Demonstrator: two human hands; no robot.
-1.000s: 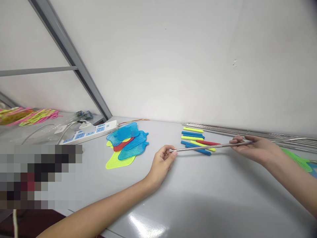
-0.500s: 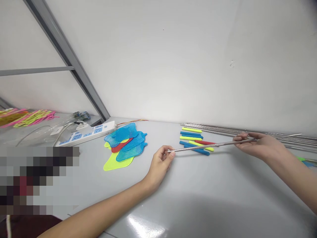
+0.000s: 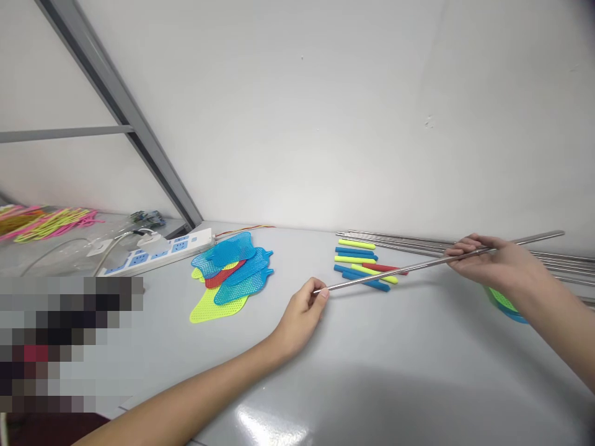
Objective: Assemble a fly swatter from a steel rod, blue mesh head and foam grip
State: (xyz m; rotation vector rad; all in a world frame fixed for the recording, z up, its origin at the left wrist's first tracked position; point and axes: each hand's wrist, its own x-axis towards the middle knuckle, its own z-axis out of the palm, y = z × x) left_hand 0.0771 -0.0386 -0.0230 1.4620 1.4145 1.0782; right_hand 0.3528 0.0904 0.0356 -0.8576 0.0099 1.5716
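Note:
A slim metal rod (image 3: 427, 264), which looks telescopic, spans both hands above the table. My left hand (image 3: 300, 316) pinches its thin left end between thumb and fingers. Palm turned up, my right hand (image 3: 497, 266) grips the thicker part, and the rod runs on past it to the right. Behind and below the rod lie several blue, yellow and red plastic sleeves (image 3: 356, 260). To the left of my left hand is a loose pile of perforated fly swatter heads (image 3: 242, 288) in blue, red and yellow.
More metal rods (image 3: 395, 240) lie along the wall, passing behind my right hand. A green and blue perforated piece (image 3: 504, 303) shows under my right forearm. At left are a power strip (image 3: 162, 251) with cables and bundled pink and yellow strands (image 3: 51, 224). A person sits at lower left, pixelated.
The rod's right end has risen and its left end dipped slightly, so it slants more. My right hand has moved a little. The green and blue piece shows more under my right forearm.

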